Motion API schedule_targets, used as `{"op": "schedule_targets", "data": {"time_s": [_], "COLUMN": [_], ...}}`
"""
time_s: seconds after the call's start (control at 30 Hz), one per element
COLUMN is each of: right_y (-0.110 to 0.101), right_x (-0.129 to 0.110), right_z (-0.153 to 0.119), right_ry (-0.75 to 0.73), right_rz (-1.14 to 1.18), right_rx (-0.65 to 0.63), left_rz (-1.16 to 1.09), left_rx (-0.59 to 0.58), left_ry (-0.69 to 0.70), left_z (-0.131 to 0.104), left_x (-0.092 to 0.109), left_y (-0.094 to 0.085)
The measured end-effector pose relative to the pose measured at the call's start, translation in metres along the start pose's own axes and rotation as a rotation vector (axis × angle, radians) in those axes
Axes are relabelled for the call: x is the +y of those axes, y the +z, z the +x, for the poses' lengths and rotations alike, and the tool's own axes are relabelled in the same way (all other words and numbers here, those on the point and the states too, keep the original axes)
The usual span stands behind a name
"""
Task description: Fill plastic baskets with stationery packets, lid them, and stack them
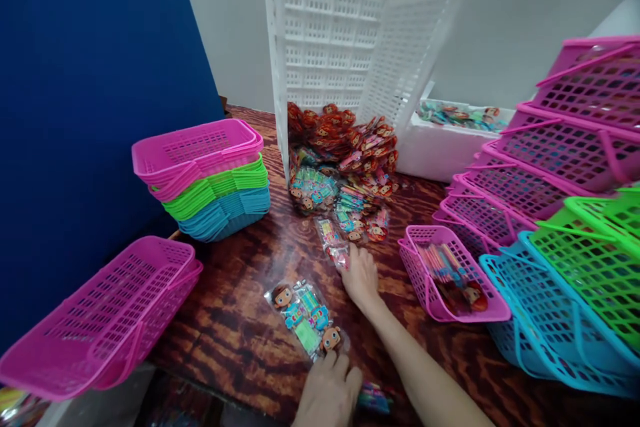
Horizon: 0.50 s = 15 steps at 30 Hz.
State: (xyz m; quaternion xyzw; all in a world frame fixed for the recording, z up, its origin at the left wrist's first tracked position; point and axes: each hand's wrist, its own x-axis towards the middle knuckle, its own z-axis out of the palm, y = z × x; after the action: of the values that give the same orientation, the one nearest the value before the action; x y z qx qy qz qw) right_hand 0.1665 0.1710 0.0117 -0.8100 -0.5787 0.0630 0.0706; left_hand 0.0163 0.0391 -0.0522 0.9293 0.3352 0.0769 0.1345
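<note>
My left hand is low in the middle, its closed fingers at the lower edge of clear packets with cartoon heads and green and blue items, lying on the dark wood-grain table. Farther up, my right hand pinches the near end of a small clear packet with pink and yellow contents. Beyond it, a heap of similar packets spills from a white plastic crate tipped on its side. Beside my left hand lies another colourful packet, partly hidden.
Nested pink, green and blue baskets stand at the left, with a pink basket nearer. At the right, a small pink basket holds packets, beside stacked pink baskets and blue ones. A white box sits behind.
</note>
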Motion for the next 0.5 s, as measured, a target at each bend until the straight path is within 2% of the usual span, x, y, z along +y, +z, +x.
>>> {"op": "schedule_targets", "data": {"time_s": [0.1,0.2,0.27,0.37,0.5], "right_y": [0.003,0.001,-0.001,-0.002,0.003], "right_x": [0.029,0.044,0.040,0.023,0.010], "right_z": [-0.009,-0.009,-0.006,-0.002,0.004], "right_ry": [0.053,0.080,0.085,0.091,0.103], "right_rz": [-0.001,-0.062,-0.069,0.007,0.155], "right_rx": [0.085,0.072,0.029,-0.003,-0.027], "left_rz": [-0.001,0.004,0.014,0.030,0.032], "left_rx": [0.020,0.027,0.015,-0.008,-0.003], "left_ry": [0.032,0.006,-0.018,-0.031,-0.028], "left_z": [-0.001,0.003,0.006,0.009,0.008], "left_x": [-0.002,0.000,0.002,0.004,0.001], "left_y": [0.009,0.021,0.029,0.036,0.029]}}
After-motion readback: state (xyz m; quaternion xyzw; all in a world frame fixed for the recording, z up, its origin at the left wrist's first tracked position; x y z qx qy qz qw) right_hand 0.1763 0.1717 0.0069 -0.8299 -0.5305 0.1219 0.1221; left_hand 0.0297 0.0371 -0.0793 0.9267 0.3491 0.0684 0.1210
